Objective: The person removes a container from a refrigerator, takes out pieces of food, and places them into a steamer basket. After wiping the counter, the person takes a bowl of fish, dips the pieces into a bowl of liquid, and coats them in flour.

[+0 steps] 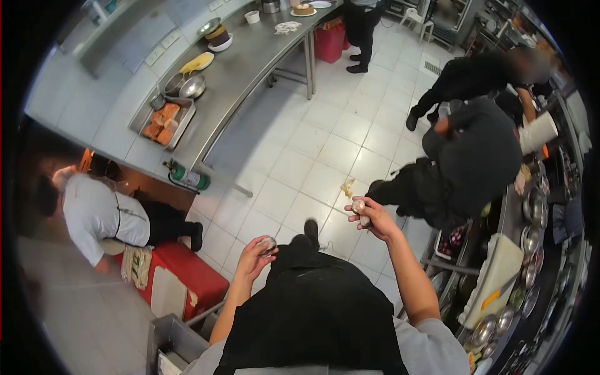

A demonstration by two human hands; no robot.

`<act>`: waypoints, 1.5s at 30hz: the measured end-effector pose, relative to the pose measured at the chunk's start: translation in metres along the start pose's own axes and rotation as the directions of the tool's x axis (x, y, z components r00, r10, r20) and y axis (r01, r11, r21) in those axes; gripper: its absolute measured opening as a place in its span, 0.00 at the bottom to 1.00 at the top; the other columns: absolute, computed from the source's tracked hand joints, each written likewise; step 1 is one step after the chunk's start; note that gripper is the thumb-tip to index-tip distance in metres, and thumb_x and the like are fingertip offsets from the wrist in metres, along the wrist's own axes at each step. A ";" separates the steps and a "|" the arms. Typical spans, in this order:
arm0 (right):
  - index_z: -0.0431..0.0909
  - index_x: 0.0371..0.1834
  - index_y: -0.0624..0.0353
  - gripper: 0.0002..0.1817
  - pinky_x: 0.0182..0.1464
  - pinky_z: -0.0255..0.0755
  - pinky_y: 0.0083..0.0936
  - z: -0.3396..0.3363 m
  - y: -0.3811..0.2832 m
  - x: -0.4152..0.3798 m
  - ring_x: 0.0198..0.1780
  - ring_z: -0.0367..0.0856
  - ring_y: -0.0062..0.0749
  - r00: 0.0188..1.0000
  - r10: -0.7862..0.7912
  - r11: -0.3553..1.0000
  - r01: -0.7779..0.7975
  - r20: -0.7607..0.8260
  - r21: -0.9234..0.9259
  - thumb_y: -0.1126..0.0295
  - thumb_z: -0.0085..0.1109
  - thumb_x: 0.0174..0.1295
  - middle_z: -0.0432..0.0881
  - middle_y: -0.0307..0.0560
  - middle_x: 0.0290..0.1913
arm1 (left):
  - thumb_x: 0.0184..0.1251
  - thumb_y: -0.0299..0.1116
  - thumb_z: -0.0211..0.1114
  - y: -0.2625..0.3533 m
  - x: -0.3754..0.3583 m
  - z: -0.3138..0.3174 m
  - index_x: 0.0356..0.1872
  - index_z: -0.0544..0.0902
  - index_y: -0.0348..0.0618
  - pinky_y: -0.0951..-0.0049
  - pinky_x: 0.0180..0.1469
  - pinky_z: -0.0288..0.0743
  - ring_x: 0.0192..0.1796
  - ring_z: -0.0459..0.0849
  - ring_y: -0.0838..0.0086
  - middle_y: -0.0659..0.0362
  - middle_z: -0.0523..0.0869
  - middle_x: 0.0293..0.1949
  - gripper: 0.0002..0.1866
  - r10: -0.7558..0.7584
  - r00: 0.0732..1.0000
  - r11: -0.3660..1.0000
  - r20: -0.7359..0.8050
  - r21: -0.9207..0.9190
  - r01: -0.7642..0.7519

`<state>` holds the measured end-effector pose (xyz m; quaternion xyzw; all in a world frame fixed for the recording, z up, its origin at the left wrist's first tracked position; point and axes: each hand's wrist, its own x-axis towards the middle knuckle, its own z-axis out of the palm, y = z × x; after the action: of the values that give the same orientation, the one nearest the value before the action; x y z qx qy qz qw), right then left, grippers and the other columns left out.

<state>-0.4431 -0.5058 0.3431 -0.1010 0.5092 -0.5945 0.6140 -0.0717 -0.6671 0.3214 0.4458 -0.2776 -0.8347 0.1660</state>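
My left hand (pixel 251 259) is out in front of my black apron (pixel 306 306), its fingers closed around a small round greyish item (pixel 269 245) with a shiny surface, perhaps plastic-wrapped. Further forward and to the right, my right hand (pixel 379 220) has its fingers curled around small rounded whitish-pink pieces (pixel 358 205), also shiny. Their exact kind is too small to make out. Both hands are held apart in the air above the tiled floor, touching no surface.
A steel counter (pixel 250 65) at left bears a tray of orange fish fillets (pixel 164 120) and bowls. A green cylinder (pixel 189 177) stands below. Left: a white-clad person (pixel 103 212) by a red cooler (pixel 206 281). Right: dark-clothed people (pixel 478 159). Yellowish scraps (pixel 347 187) lie on the floor.
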 end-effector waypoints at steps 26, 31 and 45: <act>0.62 0.66 0.47 0.32 0.19 0.79 0.36 -0.333 0.200 0.490 0.20 0.83 0.37 0.557 0.395 0.799 -0.601 -0.730 -0.027 0.69 0.63 0.57 0.83 0.54 0.29 | 0.64 0.26 0.67 0.034 0.590 0.134 0.51 0.81 0.40 0.74 0.38 0.83 0.42 0.86 0.75 0.58 0.86 0.41 0.14 -0.601 0.799 0.662 0.011 0.568 0.490; 0.70 0.61 0.47 0.25 0.36 0.79 0.46 -0.418 0.338 0.577 0.33 0.85 0.52 0.591 0.004 0.524 -0.688 -0.807 -0.502 0.67 0.60 0.57 0.84 0.58 0.33 | 0.62 0.25 0.69 0.033 0.654 0.138 0.50 0.82 0.38 0.76 0.40 0.81 0.39 0.83 0.79 0.58 0.85 0.42 0.15 -0.706 0.706 0.454 -0.060 0.726 0.516; 0.81 0.36 0.58 0.10 0.40 0.76 0.51 -0.397 0.227 0.557 0.39 0.82 0.58 0.428 -0.014 0.410 -0.822 -0.904 -0.396 0.64 0.55 0.59 0.82 0.61 0.32 | 0.63 0.25 0.68 0.045 0.703 0.161 0.52 0.80 0.37 0.73 0.40 0.82 0.42 0.85 0.73 0.56 0.85 0.42 0.16 -0.764 0.639 0.526 0.090 0.659 0.537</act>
<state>-0.7218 -0.7168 -0.2872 0.0590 0.9416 -0.0556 0.3269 -0.5900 -1.0208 -0.0377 0.3796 -0.3505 -0.7751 -0.3636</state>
